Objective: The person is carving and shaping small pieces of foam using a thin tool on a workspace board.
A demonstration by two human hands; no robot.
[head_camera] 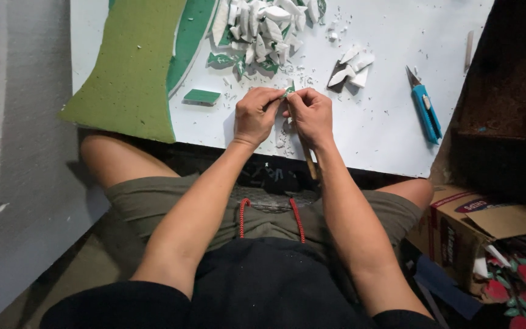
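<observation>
A small green-and-white foam piece [288,91] sits pinched between the fingertips of both hands, just above centre of the frame, held a little over the white board [391,116] that serves as the tabletop. The piece is mostly covered by fingers, so its shape is hard to make out.

The board is littered with fine white crumbs. A heap of cut white foam pieces [266,27] lies at the upper middle with green offcuts mixed in, a smaller cluster of white pieces [351,66] sits to the right of it, and a small green rectangle [201,95] lies left of the hands. A large green foam sheet [130,67] covers the upper left of the board. A blue snipper [426,106] rests at the right, well apart from the hands. A grey panel [28,152] leans along the left edge; a cardboard box [458,228] stands at the lower right beside red-flowered fabric (partly cut off). The surroundings are dark — little else shows.

The left hand [255,114] is closed narrowly on the piece with thumb and forefinger. The right hand [312,116] pinches the same piece and also grips a thin wooden stick [307,159], whose lower end slants down past the wrist — its tip is hidden inside the fingers. The person sits with bare knees under the board.
</observation>
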